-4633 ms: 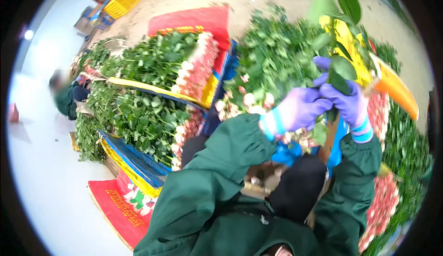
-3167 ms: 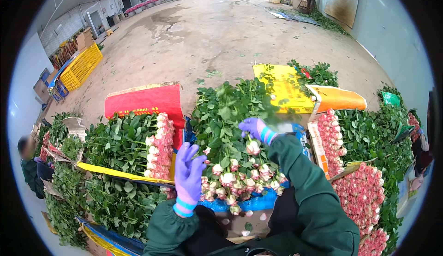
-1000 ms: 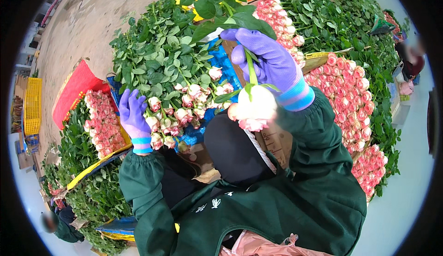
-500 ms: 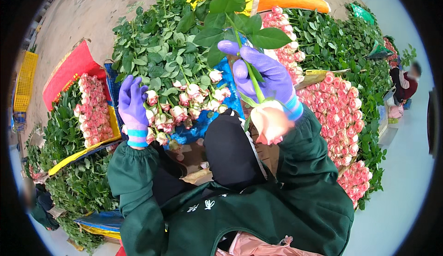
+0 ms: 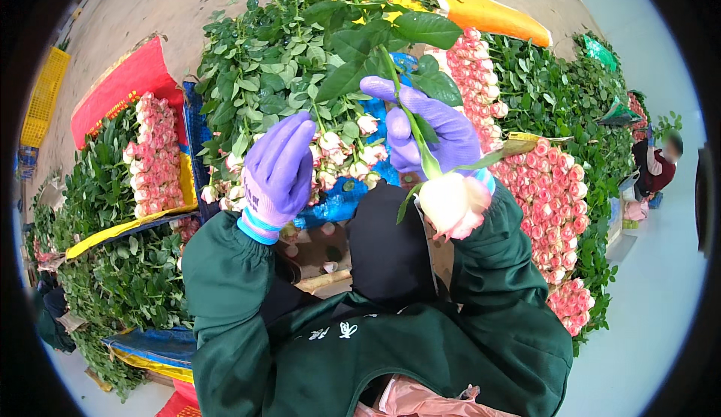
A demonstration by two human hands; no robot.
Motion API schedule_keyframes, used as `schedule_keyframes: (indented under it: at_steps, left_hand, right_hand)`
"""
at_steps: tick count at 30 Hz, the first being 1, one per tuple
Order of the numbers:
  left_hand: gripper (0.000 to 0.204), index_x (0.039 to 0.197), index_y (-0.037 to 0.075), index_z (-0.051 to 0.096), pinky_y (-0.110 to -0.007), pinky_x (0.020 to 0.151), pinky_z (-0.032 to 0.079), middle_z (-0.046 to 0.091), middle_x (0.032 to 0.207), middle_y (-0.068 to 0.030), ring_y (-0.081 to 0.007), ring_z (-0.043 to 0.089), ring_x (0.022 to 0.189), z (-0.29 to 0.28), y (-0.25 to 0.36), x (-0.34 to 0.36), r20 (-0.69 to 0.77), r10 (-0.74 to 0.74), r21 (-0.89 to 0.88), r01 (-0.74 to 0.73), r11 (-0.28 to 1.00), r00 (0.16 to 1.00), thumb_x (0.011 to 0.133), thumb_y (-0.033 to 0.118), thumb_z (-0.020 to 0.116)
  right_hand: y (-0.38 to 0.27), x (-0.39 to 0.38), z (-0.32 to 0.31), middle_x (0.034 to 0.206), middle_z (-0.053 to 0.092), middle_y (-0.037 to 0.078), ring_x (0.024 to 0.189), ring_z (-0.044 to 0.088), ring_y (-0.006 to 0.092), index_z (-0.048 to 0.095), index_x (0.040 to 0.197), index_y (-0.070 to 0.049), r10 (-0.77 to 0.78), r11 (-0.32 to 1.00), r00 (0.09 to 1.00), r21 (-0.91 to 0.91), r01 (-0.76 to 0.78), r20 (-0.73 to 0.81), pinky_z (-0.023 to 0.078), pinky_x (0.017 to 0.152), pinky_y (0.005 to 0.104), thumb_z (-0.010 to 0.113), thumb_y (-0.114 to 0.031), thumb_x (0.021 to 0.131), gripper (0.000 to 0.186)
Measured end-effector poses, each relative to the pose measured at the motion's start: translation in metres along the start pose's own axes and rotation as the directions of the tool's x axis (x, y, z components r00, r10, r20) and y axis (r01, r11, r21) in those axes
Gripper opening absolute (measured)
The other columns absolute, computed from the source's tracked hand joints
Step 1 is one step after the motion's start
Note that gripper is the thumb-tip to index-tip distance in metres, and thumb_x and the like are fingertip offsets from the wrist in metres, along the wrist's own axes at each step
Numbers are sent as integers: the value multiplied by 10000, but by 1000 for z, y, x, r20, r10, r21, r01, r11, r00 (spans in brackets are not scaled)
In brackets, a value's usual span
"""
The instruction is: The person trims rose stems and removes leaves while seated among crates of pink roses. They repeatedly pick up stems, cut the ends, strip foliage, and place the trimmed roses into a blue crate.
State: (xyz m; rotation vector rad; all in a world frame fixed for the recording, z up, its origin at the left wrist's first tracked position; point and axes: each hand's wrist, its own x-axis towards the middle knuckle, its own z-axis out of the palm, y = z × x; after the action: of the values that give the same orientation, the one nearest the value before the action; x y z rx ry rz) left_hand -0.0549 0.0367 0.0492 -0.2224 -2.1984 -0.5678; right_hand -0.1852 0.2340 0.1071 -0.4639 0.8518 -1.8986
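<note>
My right hand (image 5: pixel 443 131), in a purple glove, grips the green stem of a single rose (image 5: pixel 453 205). The pale pink-cream bloom hangs down towards me, below the hand, and the leafy stem points away above it. My left hand (image 5: pixel 279 167), gloved alike, is raised to the left of the rose, apart from it. Its fingers stretch upward side by side and nothing shows in them; the thumb is hidden. Behind the left hand lies a heap of loose pink-and-white roses (image 5: pixel 330 146) with long leafy stems, on blue sheeting (image 5: pixel 338 205).
Bundled pink roses (image 5: pixel 544 199) are stacked in rows on the right, with more bundled roses (image 5: pixel 158 161) on the left between red, yellow and blue sheets. An orange-and-white sheet (image 5: pixel 496 17) stands at the back. A yellow crate (image 5: pixel 45 98) is far left. Another person (image 5: pixel 657 165) sits far right.
My left hand has moved right and a little nearer the rose, its fingers straightening. The right hand still grips the rose, which has shifted slightly right. The view has turned a little.
</note>
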Motion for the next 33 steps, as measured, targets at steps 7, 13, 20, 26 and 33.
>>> schedule_keyframes:
  at_steps: [7,13,20,26,33]
  left_hand:
    - [324,1152,-48,570,-380,924,468,625,1127,-198,-327,606,1060,-14,-5,-1,-149,-201,22,206,978,968,839,-94,497]
    - [308,1162,-49,559,-359,900,490,629,1111,-196,-302,612,1054,-28,-18,-4,-182,-274,73,291,954,944,870,-99,473]
    - [340,1233,-73,500,-348,937,478,587,1197,-206,-267,599,1082,-48,-32,-20,-229,-396,41,415,909,889,903,-73,417]
    - [366,1251,-59,486,-354,930,480,572,1215,-209,-276,590,1093,-33,-43,-7,-164,-439,38,451,892,883,891,-82,424]
    - [378,1256,-41,483,-378,922,486,568,1222,-212,-296,582,1106,-39,-52,-6,-200,-452,19,465,885,869,888,-94,418]
  right_hand:
    - [29,83,-85,804,633,5,462,390,17,602,1177,-87,158,910,987,-384,-159,-34,271,397,175,519,-281,943,315]
    - [101,108,-155,784,670,52,580,622,145,582,1070,-67,0,510,911,-784,-355,-413,506,506,291,506,-225,916,233]
    - [-5,112,-227,834,627,63,704,592,139,568,1102,-63,-465,476,847,-879,-5,-257,491,614,290,562,-173,900,230]
    - [-272,197,-182,913,655,80,693,567,116,538,1190,-83,-932,355,210,-862,361,-295,446,584,252,521,-111,927,265]
    - [4,208,-114,1039,654,97,906,645,254,636,1079,-76,-429,-194,734,-847,496,527,506,814,341,598,-167,885,217]
